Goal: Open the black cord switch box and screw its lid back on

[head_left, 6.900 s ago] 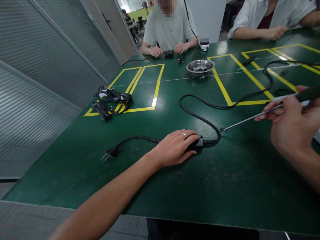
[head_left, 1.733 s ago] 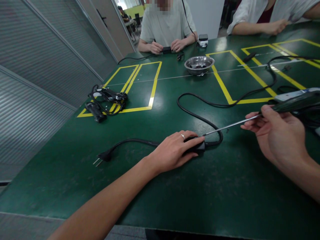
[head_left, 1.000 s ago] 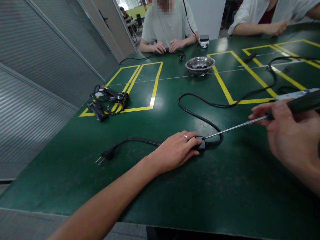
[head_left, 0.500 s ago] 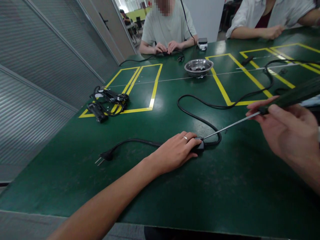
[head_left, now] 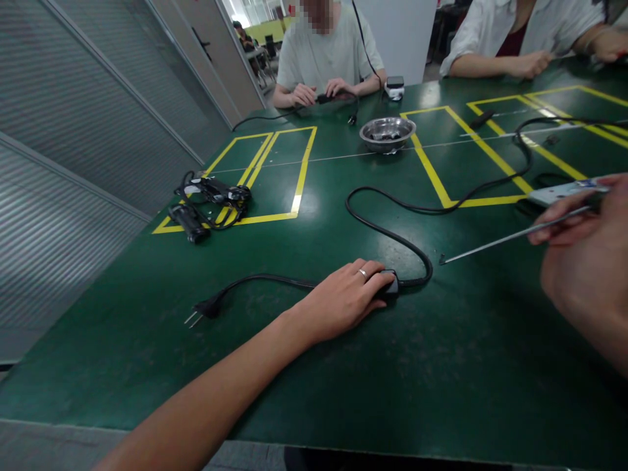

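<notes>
My left hand (head_left: 349, 296), with a ring on one finger, is closed over a small black box (head_left: 391, 286) set in a power cord and holds it on the table. The cord's two-pin plug (head_left: 209, 307) lies to the left. From the box's other side, the black cord (head_left: 387, 230) loops away to the right. My right hand (head_left: 583, 242), partly cut off by the frame edge, grips a screwdriver (head_left: 510, 237). Its long shaft points left, with the tip at a tiny dark piece (head_left: 442, 258), apart from the box. Most of the handle is hidden.
Yellow tape (head_left: 295, 209) marks rectangles on the green table (head_left: 275, 418). A tangled black cable bundle (head_left: 210, 199) sits at left, and a steel bowl (head_left: 387, 134) with small parts stands further back. Across the table, one person (head_left: 328, 59) handles a cord; another (head_left: 520, 46) sits at right.
The screwdriver tip has left the black box and shifted right, down to the small dark piece. My right hand has turned and moved right. My left hand stays on the box.
</notes>
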`<action>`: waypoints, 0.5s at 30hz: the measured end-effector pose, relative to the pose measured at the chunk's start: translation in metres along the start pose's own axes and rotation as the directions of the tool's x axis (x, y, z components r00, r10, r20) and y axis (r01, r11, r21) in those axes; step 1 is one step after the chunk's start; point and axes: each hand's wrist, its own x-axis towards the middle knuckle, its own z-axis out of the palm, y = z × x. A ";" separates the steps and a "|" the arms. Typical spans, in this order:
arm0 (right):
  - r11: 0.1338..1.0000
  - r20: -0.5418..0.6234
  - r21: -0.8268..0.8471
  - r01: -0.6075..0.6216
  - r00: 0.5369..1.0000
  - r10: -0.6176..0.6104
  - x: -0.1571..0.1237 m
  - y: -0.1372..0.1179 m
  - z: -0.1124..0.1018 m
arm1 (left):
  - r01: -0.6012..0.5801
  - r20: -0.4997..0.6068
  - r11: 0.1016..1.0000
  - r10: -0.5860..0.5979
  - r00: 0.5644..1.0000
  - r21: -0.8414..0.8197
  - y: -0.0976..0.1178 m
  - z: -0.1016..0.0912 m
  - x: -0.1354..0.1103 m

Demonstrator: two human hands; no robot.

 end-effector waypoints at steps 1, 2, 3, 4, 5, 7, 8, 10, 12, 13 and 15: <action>0.996 -0.060 -0.029 0.084 0.995 -0.085 0.004 0.003 -0.002 | -0.009 -0.003 1.000 0.009 1.000 0.001 0.000 0.001 0.001; 0.988 -0.094 -0.057 0.147 0.984 -0.152 0.007 0.006 -0.003 | -0.019 -0.006 1.000 0.019 1.000 0.002 0.000 0.001 0.003; 0.978 -0.098 -0.080 0.191 0.975 -0.198 0.009 0.009 -0.005 | -0.027 -0.009 1.000 0.027 1.000 0.003 0.000 0.002 0.005; 0.972 -0.079 -0.095 0.216 0.971 -0.224 0.009 0.010 -0.005 | -0.033 -0.010 0.999 0.033 0.999 0.005 0.000 0.002 0.007; 0.969 -0.049 -0.108 0.224 0.972 -0.230 0.009 0.011 -0.005 | -0.037 -0.008 0.999 0.037 0.999 0.007 0.000 0.003 0.009; 0.967 0.007 -0.131 0.216 0.976 -0.217 0.004 0.011 -0.004 | -0.042 -0.001 0.999 0.042 0.999 0.009 0.000 0.003 0.011; 0.969 0.030 -0.141 0.203 0.979 -0.201 0.002 0.011 -0.003 | -0.043 0.000 0.999 0.043 0.999 0.007 0.000 0.003 0.011; 0.973 0.044 -0.153 0.175 0.984 -0.171 -0.002 0.009 -0.002 | -0.038 -0.014 0.999 0.038 0.999 -0.012 -0.002 0.000 0.007; 0.978 0.025 -0.136 0.157 0.988 -0.155 -0.002 0.008 -0.002 | -0.004 -0.054 0.998 0.001 0.999 -0.056 -0.005 -0.005 0.000; 0.982 0.005 -0.115 0.149 0.989 -0.149 -0.001 0.008 -0.002 | 0.026 -0.072 0.996 -0.032 0.997 -0.086 -0.007 -0.008 -0.003; 0.991 -0.021 -0.048 0.127 0.992 -0.128 0.002 0.007 -0.004 | 0.090 -0.073 0.983 -0.103 0.992 -0.162 -0.011 -0.012 -0.010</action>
